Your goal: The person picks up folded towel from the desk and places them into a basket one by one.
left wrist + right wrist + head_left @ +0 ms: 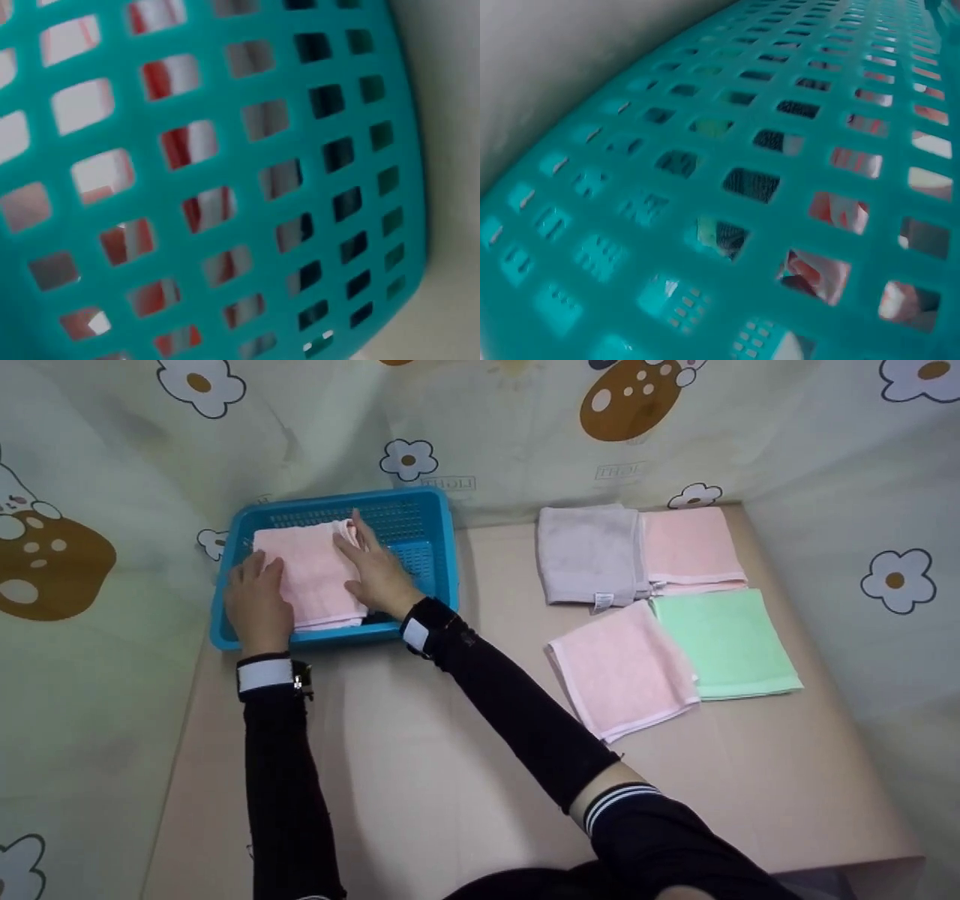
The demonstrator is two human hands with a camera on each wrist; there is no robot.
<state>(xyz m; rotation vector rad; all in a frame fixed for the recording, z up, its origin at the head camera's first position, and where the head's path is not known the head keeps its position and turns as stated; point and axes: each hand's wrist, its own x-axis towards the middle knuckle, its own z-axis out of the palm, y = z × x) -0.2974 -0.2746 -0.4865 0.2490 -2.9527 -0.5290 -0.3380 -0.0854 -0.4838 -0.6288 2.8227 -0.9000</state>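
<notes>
Folded pink towel lies inside blue perforated basket, far left on the surface. Left hand rests along its left edge, right hand at its right; fingers relaxed, no grip visible, presumably steadying and squaring it. To the right, grey towel, far pink towel, near pink towel, green towel: folded flat, probably for compactness. Grey towel's tag: illegible. Wall covering lettering: inverted, apparently "LIGHT".

A pale curtain printed with brown-centred white flowers, spotted brown shapes and faint boxed lettering hangs in loose folds along the back and both sides of a pinkish-beige bench.
</notes>
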